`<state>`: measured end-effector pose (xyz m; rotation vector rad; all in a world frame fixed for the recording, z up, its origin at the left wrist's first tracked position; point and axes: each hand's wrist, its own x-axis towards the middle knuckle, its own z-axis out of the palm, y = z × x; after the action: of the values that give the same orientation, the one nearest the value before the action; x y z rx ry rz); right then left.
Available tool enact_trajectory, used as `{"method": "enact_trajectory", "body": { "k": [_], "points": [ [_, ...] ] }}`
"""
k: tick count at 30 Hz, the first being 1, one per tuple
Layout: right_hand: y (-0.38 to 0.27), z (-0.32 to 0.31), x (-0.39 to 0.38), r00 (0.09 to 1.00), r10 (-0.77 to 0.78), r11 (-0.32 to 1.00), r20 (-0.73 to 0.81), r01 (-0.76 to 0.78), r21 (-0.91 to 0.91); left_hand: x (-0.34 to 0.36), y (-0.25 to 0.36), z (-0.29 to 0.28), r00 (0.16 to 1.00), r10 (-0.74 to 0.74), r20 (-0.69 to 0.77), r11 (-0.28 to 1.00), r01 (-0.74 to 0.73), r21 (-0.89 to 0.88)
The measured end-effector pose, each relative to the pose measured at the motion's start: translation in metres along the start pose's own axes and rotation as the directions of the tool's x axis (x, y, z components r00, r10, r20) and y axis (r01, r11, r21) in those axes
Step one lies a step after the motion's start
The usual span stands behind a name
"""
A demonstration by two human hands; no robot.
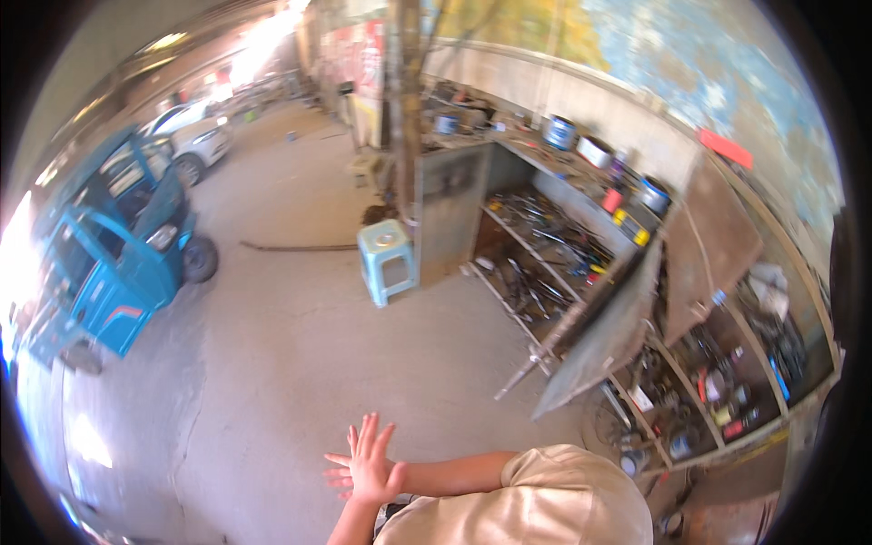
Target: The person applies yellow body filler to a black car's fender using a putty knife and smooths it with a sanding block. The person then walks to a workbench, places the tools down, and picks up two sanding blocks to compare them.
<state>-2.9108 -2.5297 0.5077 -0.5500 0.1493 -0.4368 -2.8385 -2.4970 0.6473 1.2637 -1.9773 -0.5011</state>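
My left hand (369, 470) comes up from the lower edge with its fingers stretched out and spread, thumb to the right. It lies across my right hand (339, 474), which reaches in from the right and is mostly hidden behind it. The right hand's fingertips stick out to the left, stretched and apart. The two hands overlap and seem to touch. No object shows in either. Around them is the bare concrete floor (272, 400).
Ahead stands a light blue plastic stool (385, 256), with a long rod (295, 247) on the floor behind it. To the right, open metal cabinets (451, 209) hold jumbled tools; a door (604, 336) juts out. A blue cargo vehicle (123, 263) and white car (202, 141) are left.
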Motion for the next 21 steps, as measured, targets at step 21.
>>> {"method": "enact_trajectory", "body": {
  "k": [21],
  "points": [
    [-0.014, 0.105, 0.195, 0.79, 0.134, -0.284, 0.599, 0.609, -0.74, -0.089, -0.209, -0.04, 0.863, -0.492, -0.112, -0.479, -0.376, -0.793]
  ]
}}
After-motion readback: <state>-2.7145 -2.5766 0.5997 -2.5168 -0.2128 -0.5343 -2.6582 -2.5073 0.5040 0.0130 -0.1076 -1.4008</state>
